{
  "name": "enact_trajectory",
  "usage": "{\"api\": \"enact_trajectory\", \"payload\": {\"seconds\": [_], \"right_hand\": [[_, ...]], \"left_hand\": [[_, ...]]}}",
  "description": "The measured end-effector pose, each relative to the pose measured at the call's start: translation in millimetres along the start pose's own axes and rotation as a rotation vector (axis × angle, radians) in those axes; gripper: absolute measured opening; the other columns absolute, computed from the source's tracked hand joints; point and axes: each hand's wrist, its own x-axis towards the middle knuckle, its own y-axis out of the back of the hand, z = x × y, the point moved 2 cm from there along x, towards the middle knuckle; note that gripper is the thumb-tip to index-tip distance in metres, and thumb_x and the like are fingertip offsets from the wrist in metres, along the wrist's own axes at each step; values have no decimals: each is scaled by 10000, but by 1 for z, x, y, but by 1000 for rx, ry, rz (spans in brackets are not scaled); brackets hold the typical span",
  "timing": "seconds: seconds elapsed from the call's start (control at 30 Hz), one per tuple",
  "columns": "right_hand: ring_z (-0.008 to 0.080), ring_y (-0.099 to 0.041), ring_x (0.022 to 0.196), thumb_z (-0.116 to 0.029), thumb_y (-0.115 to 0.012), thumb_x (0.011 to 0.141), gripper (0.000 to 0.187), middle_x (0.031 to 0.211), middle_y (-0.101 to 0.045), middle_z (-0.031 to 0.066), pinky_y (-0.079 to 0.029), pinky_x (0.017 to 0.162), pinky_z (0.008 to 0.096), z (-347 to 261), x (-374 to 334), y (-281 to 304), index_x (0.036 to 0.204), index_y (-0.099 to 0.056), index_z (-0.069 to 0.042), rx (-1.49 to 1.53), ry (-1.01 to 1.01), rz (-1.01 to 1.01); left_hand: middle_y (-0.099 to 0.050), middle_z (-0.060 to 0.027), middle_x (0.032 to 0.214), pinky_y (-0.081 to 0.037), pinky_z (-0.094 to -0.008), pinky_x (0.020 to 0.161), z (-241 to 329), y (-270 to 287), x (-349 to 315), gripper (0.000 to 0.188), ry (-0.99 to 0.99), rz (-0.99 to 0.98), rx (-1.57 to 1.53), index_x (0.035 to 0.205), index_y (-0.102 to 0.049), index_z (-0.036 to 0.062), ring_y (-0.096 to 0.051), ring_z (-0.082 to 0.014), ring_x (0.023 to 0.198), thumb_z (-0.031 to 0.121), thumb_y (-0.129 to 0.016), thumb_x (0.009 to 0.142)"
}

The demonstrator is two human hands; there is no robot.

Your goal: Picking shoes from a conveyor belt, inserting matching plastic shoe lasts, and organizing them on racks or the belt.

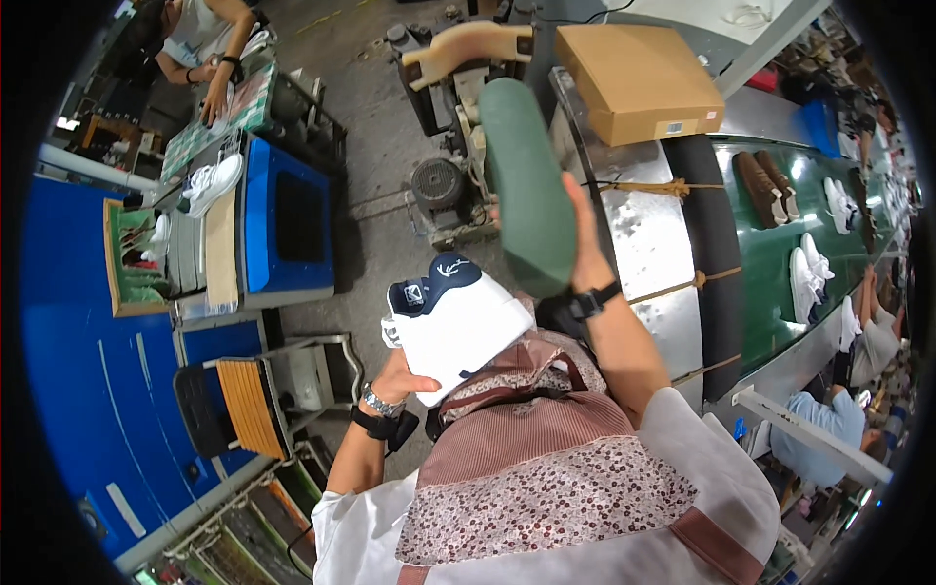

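In my left hand [398,380] I grip a white shoe upper [462,336] by its side, with the thumb lying on top. Its navy lining and padded tongue [450,273] show at the far end. My right hand [585,239] is wrapped round a long green shoe last [526,185], which is held up with its broad flat face toward me. Most of the right hand's fingers are hidden behind the last. The upper and the last are apart, the last being farther right and higher.
Ahead stands a machine with a motor [438,184]. On the right, a cardboard box [639,83] rests by a green conveyor belt [770,255] carrying shoes. To the left are a blue cabinet [288,219], a chair [252,405] and a co-worker's hand [216,97] at a table.
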Motion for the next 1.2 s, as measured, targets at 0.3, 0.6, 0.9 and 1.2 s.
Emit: {"api": "enact_trajectory", "payload": {"seconds": [0.3,0.6,0.9,1.2], "right_hand": [[289,-656,1061,-529,-582,960,679,1275,-622,204,-555,880,358,-58,-204,162,1346,-524,26,-141,319,328],[337,-672,964,-270,-851,756,609,1105,-701,155,-522,903,422,2,-402,287,1240,-587,-12,-1259,99,1778],[273,-566,1249,-329,-686,913,600,1358,-599,150,-426,1043,386,-155,-292,141,1395,-506,-21,-1103,704,570],[217,-624,1079,-35,-500,1017,165,1169,-678,190,-456,1013,347,-145,-251,157,1077,-617,65,-955,982,987]], "left_hand": [[-636,-92,1257,-490,-365,1006,6,-83,86,881,-46,-129,408,1345,-525,11,-599,-201,1166,96,-966,587],[-644,-104,1241,-509,-376,1001,7,-217,193,885,-144,-280,661,1325,-505,-13,-631,-213,1124,135,-977,591],[-683,-125,1177,-517,-371,957,-6,-279,257,890,-366,-495,1065,1310,-554,17,-670,-269,1065,272,-973,567],[-497,-217,1428,-384,-455,1133,6,-306,293,870,-738,-329,1356,1404,-462,39,-423,-387,1376,295,-869,680]]}}
